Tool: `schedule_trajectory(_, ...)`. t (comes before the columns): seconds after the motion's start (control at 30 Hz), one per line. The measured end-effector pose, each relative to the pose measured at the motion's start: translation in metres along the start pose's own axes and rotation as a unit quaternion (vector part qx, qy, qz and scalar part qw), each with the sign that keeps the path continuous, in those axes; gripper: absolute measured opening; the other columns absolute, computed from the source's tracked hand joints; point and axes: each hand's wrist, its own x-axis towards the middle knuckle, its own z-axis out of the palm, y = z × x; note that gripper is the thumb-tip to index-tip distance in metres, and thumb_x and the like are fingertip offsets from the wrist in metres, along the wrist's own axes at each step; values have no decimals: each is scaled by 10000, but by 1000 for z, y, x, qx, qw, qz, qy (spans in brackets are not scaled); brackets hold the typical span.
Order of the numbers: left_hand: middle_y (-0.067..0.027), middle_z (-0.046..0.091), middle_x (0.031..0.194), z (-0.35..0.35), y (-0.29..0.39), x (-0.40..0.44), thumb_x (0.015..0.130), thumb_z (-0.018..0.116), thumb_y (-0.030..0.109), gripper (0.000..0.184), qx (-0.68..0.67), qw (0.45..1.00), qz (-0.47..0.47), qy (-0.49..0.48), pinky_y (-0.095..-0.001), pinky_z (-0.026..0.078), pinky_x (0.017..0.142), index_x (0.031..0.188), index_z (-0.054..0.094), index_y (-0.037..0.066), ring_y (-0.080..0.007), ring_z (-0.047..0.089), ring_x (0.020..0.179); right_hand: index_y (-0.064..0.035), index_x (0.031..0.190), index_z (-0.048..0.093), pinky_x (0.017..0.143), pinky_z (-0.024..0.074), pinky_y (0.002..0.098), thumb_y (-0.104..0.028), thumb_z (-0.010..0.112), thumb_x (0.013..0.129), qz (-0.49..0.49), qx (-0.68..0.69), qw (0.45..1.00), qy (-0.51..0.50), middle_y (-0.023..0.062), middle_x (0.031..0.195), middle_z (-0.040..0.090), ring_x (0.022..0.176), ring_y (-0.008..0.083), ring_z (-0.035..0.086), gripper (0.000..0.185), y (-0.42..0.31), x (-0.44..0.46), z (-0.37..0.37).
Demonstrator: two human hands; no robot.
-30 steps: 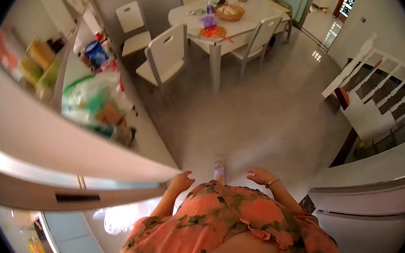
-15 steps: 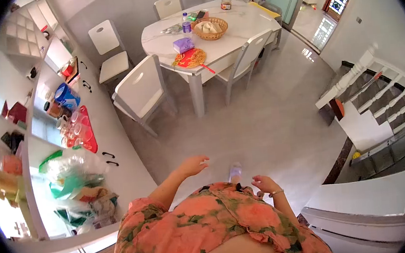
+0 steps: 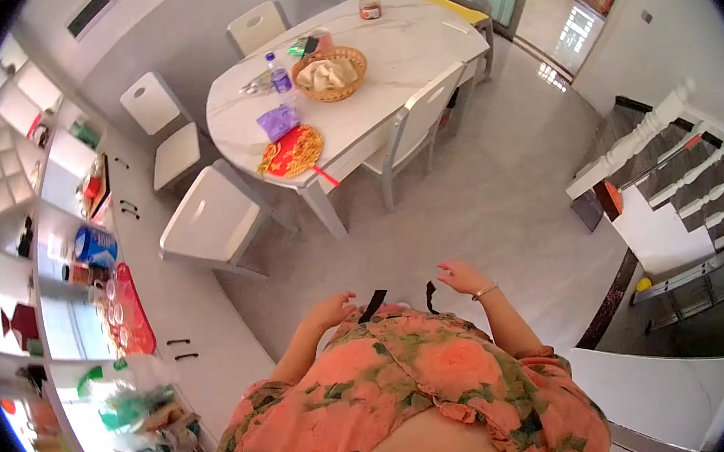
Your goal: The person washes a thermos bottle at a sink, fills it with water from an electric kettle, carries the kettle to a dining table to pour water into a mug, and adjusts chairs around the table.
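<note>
My left hand point(image 3: 332, 308) is held out in front of my waist, fingers loosely apart, with nothing visible in it. My right hand point(image 3: 464, 276) reaches farther forward, also open, with a bracelet point(image 3: 485, 292) on its wrist. Between the hands, two dark strips point(image 3: 373, 306) stick out at the front of my floral top point(image 3: 393, 371). The left hand is close to one strip, the right hand near the other; I cannot make out any grip on them. My feet are mostly hidden below the top.
Ahead stands a white table point(image 3: 415, 55) with a basket point(image 3: 345, 72), a bottle point(image 3: 280, 77), a purple packet point(image 3: 279, 122) and a red fan point(image 3: 294, 151). White chairs point(image 3: 209, 213) surround it. A cabinet point(image 3: 187, 312) with shelves runs along the left. Stairs with a white railing point(image 3: 633, 141) rise at the right.
The view has turned, and the table and chairs now sit farther left. My right hand has moved forward and up. The dark strips now show plainly, while the foot is mostly covered.
</note>
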Motion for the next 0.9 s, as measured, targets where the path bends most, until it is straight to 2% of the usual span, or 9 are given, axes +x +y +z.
schedule_trajectory(0.13, -153, 648, 1098, -44, 37, 49, 858, 606, 278, 371, -63, 996, 0, 57, -420, 482, 849, 1175, 602, 85, -317, 612, 1012, -55, 1222, 569, 911, 460, 432, -383, 561, 888, 14, -4, 997, -70, 165, 1172, 616, 1112, 334, 557, 469, -11, 32, -53)
schedule_trajectory(0.27, -147, 663, 1050, -69, 40, 101, 857, 623, 246, 353, 13, 996, 38, 79, -386, 506, 786, 1165, 601, 75, -299, 644, 900, -59, 1211, 575, 911, 460, 428, -392, 558, 885, -3, -40, 998, -58, 166, 1145, 626, 1105, 336, 558, 466, 35, 71, -84)
schedule_trajectory(0.37, -153, 653, 1066, -87, 51, 143, 840, 610, 260, 346, -20, 998, 15, 52, -418, 479, 847, 1138, 620, 85, -337, 605, 999, -21, 1150, 605, 870, 483, 405, -361, 595, 873, -13, -84, 996, 7, 180, 1128, 626, 1005, 337, 608, 439, 81, 89, -99)
schedule_trajectory(0.53, -149, 648, 1076, -140, 96, 234, 837, 622, 240, 351, 5, 996, 63, 60, -411, 483, 844, 1151, 610, 84, -326, 607, 1000, -29, 1071, 653, 877, 478, 430, -373, 553, 872, 158, -38, 987, -12, 183, 1033, 666, 992, 360, 617, 410, 157, 104, -114)
schedule_trajectory(0.6, -147, 644, 1084, -167, 121, 274, 836, 627, 232, 354, 10, 992, 96, 78, -407, 484, 845, 1158, 603, 87, -320, 608, 1005, -42, 1064, 665, 849, 494, 413, -377, 550, 871, 170, -63, 979, -94, 179, 1040, 669, 985, 327, 633, 403, 200, 112, -112)
schedule_trajectory(0.67, -136, 639, 1075, -190, 158, 307, 840, 628, 213, 349, 31, 981, 178, 69, -400, 483, 845, 1164, 588, 88, -312, 602, 1009, -42, 1058, 665, 793, 514, 372, -383, 552, 875, 248, 59, 966, -44, 163, 1006, 684, 891, 266, 663, 403, 218, 103, -122)
schedule_trajectory(0.8, -128, 630, 1061, -215, 227, 361, 848, 621, 215, 334, 63, 959, 270, 65, -405, 481, 848, 1155, 585, 87, -314, 594, 1007, -44, 1031, 667, 705, 518, 335, -350, 574, 880, 270, 217, 938, -12, 131, 944, 695, 760, 195, 649, 354, 252, 91, -138)
schedule_trajectory(0.87, -148, 606, 1139, -223, 267, 381, 882, 598, 236, 362, 54, 959, 279, -8, -412, 475, 855, 1206, 559, 79, -338, 593, 995, -31, 993, 662, 611, 490, 306, -308, 580, 891, 353, 399, 843, 74, 81, 836, 673, 660, 154, 593, 307, 299, 91, -118)
schedule_trajectory(0.9, -148, 606, 1139, -223, 284, 391, 882, 598, 236, 362, 60, 957, 284, -16, -412, 475, 855, 1206, 559, 79, -338, 593, 995, -31, 993, 662, 611, 490, 306, -308, 580, 891, 356, 407, 838, 79, 81, 836, 673, 660, 154, 593, 307, 304, 90, -124)
